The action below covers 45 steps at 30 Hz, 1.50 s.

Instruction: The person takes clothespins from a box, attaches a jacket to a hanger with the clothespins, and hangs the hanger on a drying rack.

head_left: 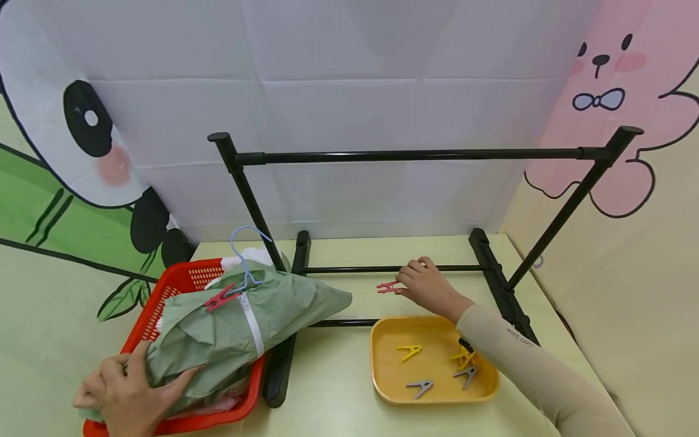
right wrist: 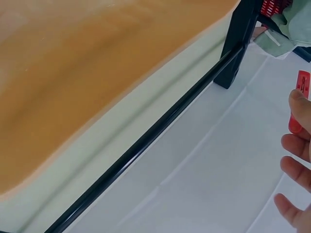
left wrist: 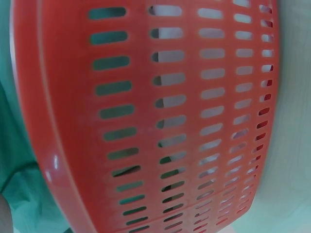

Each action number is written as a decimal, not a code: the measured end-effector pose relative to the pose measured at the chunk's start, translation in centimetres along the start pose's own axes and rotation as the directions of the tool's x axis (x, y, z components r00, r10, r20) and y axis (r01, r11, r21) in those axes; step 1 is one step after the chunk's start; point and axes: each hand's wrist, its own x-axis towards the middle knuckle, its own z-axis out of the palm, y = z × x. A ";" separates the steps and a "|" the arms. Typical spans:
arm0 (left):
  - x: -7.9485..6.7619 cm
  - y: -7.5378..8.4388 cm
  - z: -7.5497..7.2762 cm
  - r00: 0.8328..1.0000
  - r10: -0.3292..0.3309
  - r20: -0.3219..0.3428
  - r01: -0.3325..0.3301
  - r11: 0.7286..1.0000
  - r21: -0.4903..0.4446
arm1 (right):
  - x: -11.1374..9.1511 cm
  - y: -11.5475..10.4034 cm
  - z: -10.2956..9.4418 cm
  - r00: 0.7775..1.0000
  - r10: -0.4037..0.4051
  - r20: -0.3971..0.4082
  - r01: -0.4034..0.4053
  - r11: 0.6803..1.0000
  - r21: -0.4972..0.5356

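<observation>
My right hand (head_left: 428, 290) pinches a red clothespin (head_left: 388, 286) between thumb and fingertips, above the table and beyond the yellow tray. The right wrist view shows the same clothespin (right wrist: 302, 87) at its right edge, the other fingers apart. A light green garment (head_left: 218, 340) with a white zipper lies heaped on the red basket (head_left: 188, 279). A blue hanger (head_left: 246, 270) pokes out of it, and another red clothespin (head_left: 222, 298) is at the hanger. My left hand (head_left: 128, 391) rests on the garment's near left side, thumb and forefinger spread.
A black rack (head_left: 420, 156) stands across the table. In front of it, the yellow tray (head_left: 382, 388) holds yellow clothespins (head_left: 409, 352) and grey clothespins (head_left: 420, 387). More cloth lies under the garment in the basket. A wall with printed animals rises behind.
</observation>
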 end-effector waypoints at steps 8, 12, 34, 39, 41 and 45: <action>0.0 -0.2 0.0 1.000 0.024 -0.019 -0.024 1.000 0.001 | 0.7 -0.4 0.4 1.000 -0.007 -0.015 0.008 0.999 0.048; 0.0 -0.2 0.0 0.999 0.031 -0.013 -0.031 1.000 0.004 | 1.1 -0.5 0.6 1.000 -0.009 -0.029 0.011 0.997 0.074; -0.2 -0.4 0.3 0.998 0.039 -0.048 -0.039 0.999 -0.003 | 4.6 -2.0 0.3 0.994 0.006 -0.108 0.017 0.977 0.213; -0.2 -0.5 0.3 0.998 0.041 -0.044 -0.041 0.999 -0.014 | 5.3 -2.4 0.4 0.992 -0.008 -0.125 0.034 0.978 0.205; -0.2 -0.5 0.3 0.998 0.040 -0.039 -0.041 0.999 -0.015 | 5.5 -2.5 0.5 0.992 -0.006 -0.124 0.032 0.978 0.205; -0.1 -0.4 0.3 0.998 0.044 -0.040 -0.044 0.999 -0.017 | 6.0 -2.8 0.4 0.991 -0.005 -0.131 0.034 0.975 0.218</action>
